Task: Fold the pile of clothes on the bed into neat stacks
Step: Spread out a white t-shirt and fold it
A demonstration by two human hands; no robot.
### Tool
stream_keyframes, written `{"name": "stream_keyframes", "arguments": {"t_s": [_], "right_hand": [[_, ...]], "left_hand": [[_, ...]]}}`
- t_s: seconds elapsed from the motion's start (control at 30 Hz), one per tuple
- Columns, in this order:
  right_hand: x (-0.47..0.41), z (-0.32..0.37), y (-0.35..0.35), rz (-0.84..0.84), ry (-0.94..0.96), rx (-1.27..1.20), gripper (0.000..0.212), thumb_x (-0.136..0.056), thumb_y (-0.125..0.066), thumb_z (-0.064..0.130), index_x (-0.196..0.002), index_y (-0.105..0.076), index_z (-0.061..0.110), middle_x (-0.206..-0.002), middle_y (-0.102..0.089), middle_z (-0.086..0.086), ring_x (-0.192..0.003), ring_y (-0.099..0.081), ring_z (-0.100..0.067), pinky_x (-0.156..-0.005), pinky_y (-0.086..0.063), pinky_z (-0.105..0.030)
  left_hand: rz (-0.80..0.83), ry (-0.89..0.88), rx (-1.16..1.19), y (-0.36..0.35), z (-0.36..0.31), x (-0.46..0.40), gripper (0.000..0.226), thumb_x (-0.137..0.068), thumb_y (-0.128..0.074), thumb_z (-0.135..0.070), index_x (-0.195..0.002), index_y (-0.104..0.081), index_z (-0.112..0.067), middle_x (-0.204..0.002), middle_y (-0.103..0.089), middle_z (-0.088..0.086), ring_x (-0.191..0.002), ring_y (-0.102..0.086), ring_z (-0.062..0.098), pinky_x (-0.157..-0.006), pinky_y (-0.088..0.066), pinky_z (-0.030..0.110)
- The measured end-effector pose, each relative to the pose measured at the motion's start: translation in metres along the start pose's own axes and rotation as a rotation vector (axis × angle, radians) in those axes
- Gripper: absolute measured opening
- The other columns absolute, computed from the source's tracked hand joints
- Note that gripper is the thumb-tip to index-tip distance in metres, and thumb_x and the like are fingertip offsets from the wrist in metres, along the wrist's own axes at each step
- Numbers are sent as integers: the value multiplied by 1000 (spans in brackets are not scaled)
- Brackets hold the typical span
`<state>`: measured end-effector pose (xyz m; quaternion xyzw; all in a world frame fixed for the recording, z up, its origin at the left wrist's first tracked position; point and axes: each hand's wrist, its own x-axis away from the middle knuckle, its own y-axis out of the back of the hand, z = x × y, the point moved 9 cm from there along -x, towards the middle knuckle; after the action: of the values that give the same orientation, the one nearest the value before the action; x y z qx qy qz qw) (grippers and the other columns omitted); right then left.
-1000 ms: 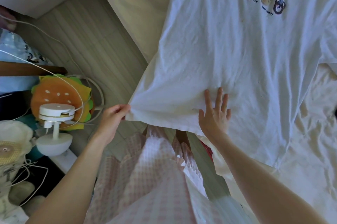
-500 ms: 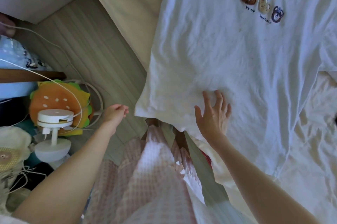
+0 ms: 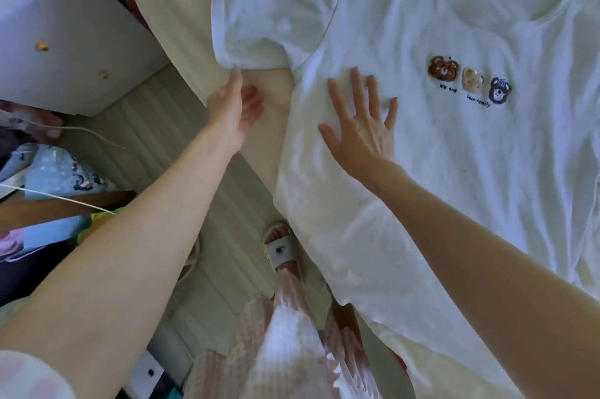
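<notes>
A white T-shirt (image 3: 406, 155) with three small bear patches (image 3: 469, 79) lies spread face up on the bed, its hem hanging over the near edge. My right hand (image 3: 358, 125) lies flat on the shirt's left chest area, fingers spread. My left hand (image 3: 235, 106) reaches just below the shirt's left sleeve (image 3: 259, 21), fingers relaxed and holding nothing; its fingertips are close to the sleeve's hem.
The cream bed sheet (image 3: 168, 18) drops to a wooden floor (image 3: 194, 177) on the left. A white cabinet (image 3: 65, 51) stands at upper left. Cables and clutter (image 3: 48, 171) lie at the left. My slippered foot (image 3: 281, 249) stands by the bed.
My left hand let go of the shirt's hem corner and moved up toward the left sleeve. My right hand slid up the shirt from near the hem to the chest. The view shifted up the shirt.
</notes>
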<state>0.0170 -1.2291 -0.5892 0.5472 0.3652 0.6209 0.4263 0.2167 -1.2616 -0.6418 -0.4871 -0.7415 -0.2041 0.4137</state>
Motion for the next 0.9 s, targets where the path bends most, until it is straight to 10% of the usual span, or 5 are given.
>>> {"name": "stream_keyframes", "arguments": {"t_s": [0.37, 0.53, 0.7, 0.8, 0.9], "right_hand": [[-45, 26, 11, 73, 167, -24, 57, -99, -33, 44, -150, -13, 29, -159, 7, 0, -146, 8, -24, -113, 4, -57], [-14, -32, 33, -50, -227, -948, 37, -100, -42, 29, -134, -51, 18, -142, -46, 2, -133, -40, -14, -108, -30, -25], [38, -119, 12, -211, -869, -1732, 44, -101, -35, 40, -133, -44, 13, -125, -57, -7, -100, -63, -20, -86, -51, -35], [42, -154, 21, -313, -948, -1546, 43, -100, -39, 39, -135, -41, 14, -129, -52, -6, -105, -57, -20, -87, -48, -34], [14, -163, 48, -381, -801, -1247, 44, -97, -47, 36, -135, -42, 16, -130, -50, -1, -103, -51, -8, -87, -42, -25]], "left_hand": [[-135, -109, 90, -13, -73, -6, 15, -86, -58, 3, -76, -57, -8, -78, -60, 6, -69, -57, 15, -60, -50, 22], [-102, -831, -563, -90, -117, 63, 10, -86, -56, -4, -89, -64, -1, -82, -49, 9, -73, -42, 13, -67, -34, 22], [436, -1106, -1201, -187, -23, 120, 25, -92, -53, -12, -114, -65, -7, -105, -54, 9, -95, -53, 18, -74, -38, 21], [545, -1058, -1429, -189, 12, 115, 28, -94, -54, -18, -118, -63, -7, -110, -57, 11, -103, -54, 28, -86, -43, 38], [306, -1232, -1207, -164, -21, 115, 14, -83, -63, -5, -95, -70, -2, -89, -63, 16, -84, -60, 36, -72, -49, 43]]}}
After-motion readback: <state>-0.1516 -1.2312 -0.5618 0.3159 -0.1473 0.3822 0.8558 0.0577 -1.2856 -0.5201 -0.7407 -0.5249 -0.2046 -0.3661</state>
